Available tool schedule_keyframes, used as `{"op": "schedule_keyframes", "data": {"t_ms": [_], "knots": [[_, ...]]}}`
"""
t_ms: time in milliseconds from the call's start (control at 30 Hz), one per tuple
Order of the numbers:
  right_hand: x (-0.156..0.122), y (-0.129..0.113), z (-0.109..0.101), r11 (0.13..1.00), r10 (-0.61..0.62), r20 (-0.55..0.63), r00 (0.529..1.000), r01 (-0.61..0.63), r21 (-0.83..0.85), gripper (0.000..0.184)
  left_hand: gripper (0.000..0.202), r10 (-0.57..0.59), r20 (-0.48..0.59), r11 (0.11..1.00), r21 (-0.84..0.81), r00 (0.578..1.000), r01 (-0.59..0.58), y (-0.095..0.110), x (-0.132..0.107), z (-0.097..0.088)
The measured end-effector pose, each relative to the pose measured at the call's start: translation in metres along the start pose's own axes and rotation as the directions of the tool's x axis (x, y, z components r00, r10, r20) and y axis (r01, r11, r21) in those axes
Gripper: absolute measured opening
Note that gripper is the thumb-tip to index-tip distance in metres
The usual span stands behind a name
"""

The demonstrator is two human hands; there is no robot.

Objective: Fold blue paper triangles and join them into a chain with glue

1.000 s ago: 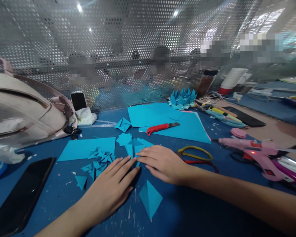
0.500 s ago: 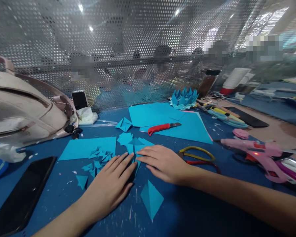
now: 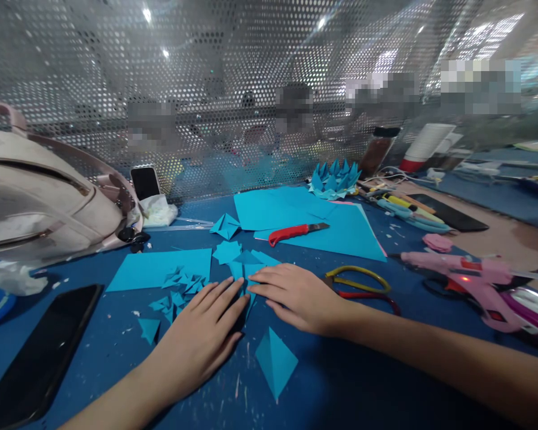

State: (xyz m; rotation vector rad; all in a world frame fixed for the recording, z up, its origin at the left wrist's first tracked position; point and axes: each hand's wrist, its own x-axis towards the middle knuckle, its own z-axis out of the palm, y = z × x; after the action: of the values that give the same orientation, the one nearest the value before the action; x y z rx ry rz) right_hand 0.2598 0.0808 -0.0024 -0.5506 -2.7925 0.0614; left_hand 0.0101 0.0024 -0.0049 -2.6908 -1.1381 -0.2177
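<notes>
Both hands lie palm down on the blue table. My left hand is flat with fingers stretched out, its fingertips over pieces of folded blue paper. My right hand also lies flat, fingers extended, its tips at the right side of those pieces; what is under the fingers is partly hidden. A creased kite-shaped blue paper rests in front of the right hand. Several small folded blue paper pieces cluster beside my left hand. Beyond the hands sit a star-shaped blue paper and a folded blue paper form.
A red utility knife lies on blue paper sheets. To the right are pliers and a pink glue gun with a lit red light. A spiky paper ring stands behind. Leftward are a phone and a bag.
</notes>
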Motion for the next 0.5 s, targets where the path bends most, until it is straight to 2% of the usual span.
{"op": "schedule_keyframes", "data": {"t_ms": [367, 500], "knots": [[0.0003, -0.0006, -0.0004, 1.0, 0.001, -0.008, 1.0, -0.001, -0.006, 0.038, 0.045, 0.004, 0.0, 1.0, 0.012, 1.0, -0.004, -0.0007, 0.0011, -0.0006], [0.0017, -0.001, -0.0012, 1.0, -0.009, 0.036, 0.999, 0.009, -0.01, 0.04, 0.045, 0.01, -0.02, 0.999, 0.035, 1.0, -0.009, -0.0022, 0.0051, -0.0026]]}}
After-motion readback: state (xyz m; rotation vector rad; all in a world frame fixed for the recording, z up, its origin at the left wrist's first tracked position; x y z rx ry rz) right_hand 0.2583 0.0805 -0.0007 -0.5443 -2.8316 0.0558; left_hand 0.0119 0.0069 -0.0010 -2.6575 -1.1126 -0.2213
